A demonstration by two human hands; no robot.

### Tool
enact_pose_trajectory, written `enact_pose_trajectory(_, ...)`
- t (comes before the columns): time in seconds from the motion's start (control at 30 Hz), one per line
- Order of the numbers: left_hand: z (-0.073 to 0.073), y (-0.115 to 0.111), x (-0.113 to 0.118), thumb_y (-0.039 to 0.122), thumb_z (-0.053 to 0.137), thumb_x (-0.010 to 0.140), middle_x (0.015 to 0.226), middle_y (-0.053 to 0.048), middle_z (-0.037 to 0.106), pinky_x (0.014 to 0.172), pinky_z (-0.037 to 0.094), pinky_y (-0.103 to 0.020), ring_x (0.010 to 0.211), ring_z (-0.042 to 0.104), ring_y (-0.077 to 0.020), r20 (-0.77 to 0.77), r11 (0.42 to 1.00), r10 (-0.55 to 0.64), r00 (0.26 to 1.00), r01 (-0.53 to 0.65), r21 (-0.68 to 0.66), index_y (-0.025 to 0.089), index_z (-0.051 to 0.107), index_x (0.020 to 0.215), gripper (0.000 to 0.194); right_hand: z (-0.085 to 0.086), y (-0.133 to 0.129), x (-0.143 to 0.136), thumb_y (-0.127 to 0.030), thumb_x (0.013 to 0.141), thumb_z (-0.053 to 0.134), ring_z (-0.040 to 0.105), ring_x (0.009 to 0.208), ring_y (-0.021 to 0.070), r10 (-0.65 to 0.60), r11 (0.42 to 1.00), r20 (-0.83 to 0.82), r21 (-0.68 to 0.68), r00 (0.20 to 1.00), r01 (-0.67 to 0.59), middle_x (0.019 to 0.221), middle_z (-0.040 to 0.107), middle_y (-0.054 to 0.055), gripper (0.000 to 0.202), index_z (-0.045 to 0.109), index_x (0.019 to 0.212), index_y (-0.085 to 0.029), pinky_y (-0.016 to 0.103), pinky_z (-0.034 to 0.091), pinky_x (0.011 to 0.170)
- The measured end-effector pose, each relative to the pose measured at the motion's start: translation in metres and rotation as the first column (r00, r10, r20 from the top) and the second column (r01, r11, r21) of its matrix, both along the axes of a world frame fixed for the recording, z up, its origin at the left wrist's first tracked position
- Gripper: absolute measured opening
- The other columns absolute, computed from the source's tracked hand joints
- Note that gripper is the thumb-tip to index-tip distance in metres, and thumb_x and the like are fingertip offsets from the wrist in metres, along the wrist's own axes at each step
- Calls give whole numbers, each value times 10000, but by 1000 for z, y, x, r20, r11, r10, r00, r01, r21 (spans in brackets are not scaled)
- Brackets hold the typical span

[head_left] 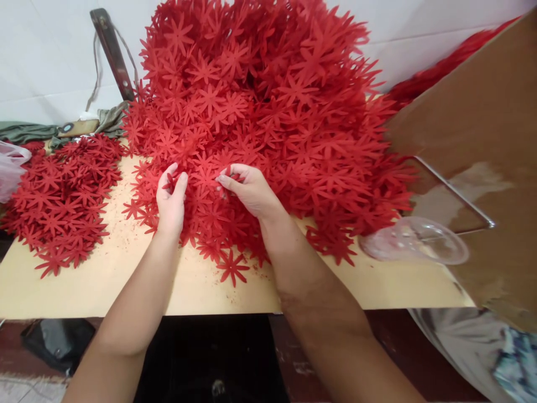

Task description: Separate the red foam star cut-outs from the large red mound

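Note:
A big heap of red flower-shaped cutouts [251,112], each with several narrow petals, covers the middle of the table. My left hand [170,204] is over the heap's front left, its fingers curled and the thumb raised; red petals show between them. To its right, my right hand [251,190] pinches a red flower cutout between thumb and fingers, with petal tips sticking out. The hands are a short gap apart. One loose flower cutout [232,268] lies near the front of the table, below the hands.
A smaller pile of red cutouts [62,196] lies on the left of the pale tabletop [210,296]. A clear plastic cup [436,240] lies on its side at right, beside a large cardboard box [474,112]. A dark upright bar [111,53] stands at back left, near a plastic bag [12,170].

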State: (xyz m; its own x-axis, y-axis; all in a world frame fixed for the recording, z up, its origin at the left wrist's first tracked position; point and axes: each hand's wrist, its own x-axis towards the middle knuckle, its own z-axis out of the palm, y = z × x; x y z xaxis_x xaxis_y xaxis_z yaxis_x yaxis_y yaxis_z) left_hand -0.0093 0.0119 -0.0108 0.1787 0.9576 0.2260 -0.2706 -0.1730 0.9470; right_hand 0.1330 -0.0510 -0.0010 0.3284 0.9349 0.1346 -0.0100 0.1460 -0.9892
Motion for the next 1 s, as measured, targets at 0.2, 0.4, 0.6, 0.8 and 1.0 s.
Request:
enact_pose_trajectory(0.2, 4, -17, 5, 387, 704, 673, 892, -25, 684, 875, 455, -275, 889, 611, -132, -72, 983, -174, 982, 177, 48, 191, 677, 825, 249, 1, 1, -6, -531, 687, 635, 251, 473, 50, -221, 975, 258, 82, 940, 207, 470, 275, -64, 501, 317, 488, -199, 241, 207, 463)
enact_pose_trajectory(0.4, -1, -22, 11, 302, 725, 652, 850, -7, 667, 841, 454, -248, 817, 600, -105, -69, 973, -232, 970, 233, 8, 183, 663, 818, 213, -2, 5, -17, -631, 701, 546, 251, 506, 52, -204, 978, 206, 82, 957, 191, 534, 253, -61, 533, 279, 522, -205, 247, 240, 485)
enact_pose_trajectory(0.6, -5, -14, 9, 224, 688, 665, 721, 28, 617, 709, 443, -199, 667, 543, -63, -21, 998, -65, 998, 65, -23, 164, 622, 716, 102, 1, 1, -22, -484, 672, 653, 377, 545, 49, 87, 996, 113, 16, 990, -89, 589, 400, -67, 392, 392, 629, -194, 213, 324, 520)
enact_pose_trajectory(0.8, -4, -14, 10, 246, 704, 651, 689, 42, 590, 686, 433, -202, 638, 521, -59, 68, 995, 3, 998, 4, -104, 173, 610, 713, 135, 3, -1, -18, -386, 663, 683, 423, 542, 44, 129, 989, 0, 70, 992, -129, 614, 484, -61, 296, 476, 700, -178, 208, 372, 545)
enact_pose_trajectory(1.0, -1, 0, 3, 255, 710, 634, 575, 72, 481, 509, 327, -185, 499, 390, -38, 133, 971, 138, 981, -108, -214, 176, 569, 688, 170, -1, 3, -11, -367, 600, 720, 485, 547, 44, 21, 998, -176, 60, 984, -10, 615, 533, -55, 300, 519, 712, -175, 187, 404, 527)
